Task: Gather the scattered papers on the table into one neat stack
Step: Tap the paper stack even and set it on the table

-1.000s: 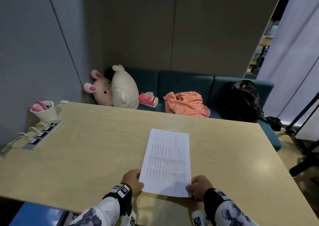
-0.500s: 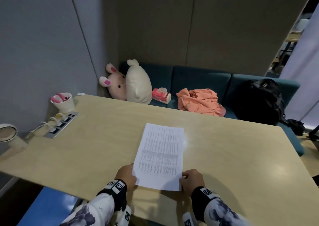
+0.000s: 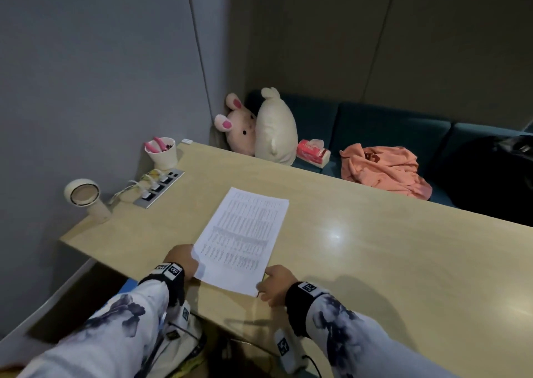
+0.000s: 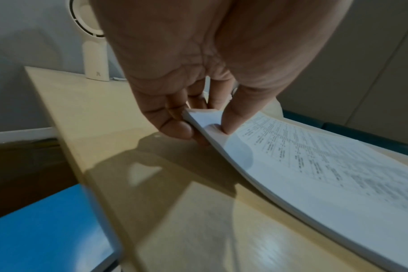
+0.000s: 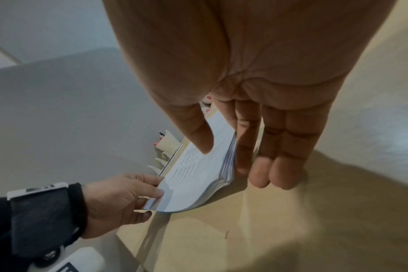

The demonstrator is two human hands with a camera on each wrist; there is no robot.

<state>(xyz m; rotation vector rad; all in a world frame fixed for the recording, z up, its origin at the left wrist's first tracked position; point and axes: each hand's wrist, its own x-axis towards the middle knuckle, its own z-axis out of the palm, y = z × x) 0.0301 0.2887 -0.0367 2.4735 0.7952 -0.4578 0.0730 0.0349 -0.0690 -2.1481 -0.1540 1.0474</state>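
A stack of white printed papers (image 3: 242,239) lies lengthwise on the light wooden table (image 3: 389,256), its near end at the front edge. My left hand (image 3: 181,258) pinches the near-left corner, thumb on top and fingers beneath, and that corner curls up off the table in the left wrist view, where the left hand (image 4: 205,127) grips the stack (image 4: 314,165). My right hand (image 3: 277,284) holds the near-right corner. In the right wrist view its thumb lies on the top sheet and its fingers (image 5: 268,165) run down the right edge of the stack (image 5: 193,174).
Along the table's left side stand a small white fan (image 3: 83,197), an inset power strip (image 3: 160,188) and a white cup (image 3: 161,152) with pink items. A sofa behind holds plush toys (image 3: 259,129), a tissue pack (image 3: 313,151), an orange cloth (image 3: 383,170) and a black bag (image 3: 490,175).
Both hands keep their hold on the stack's near corners. The head view has swung left, which brings the fan into sight, and the stack now lies at a slant in the picture.
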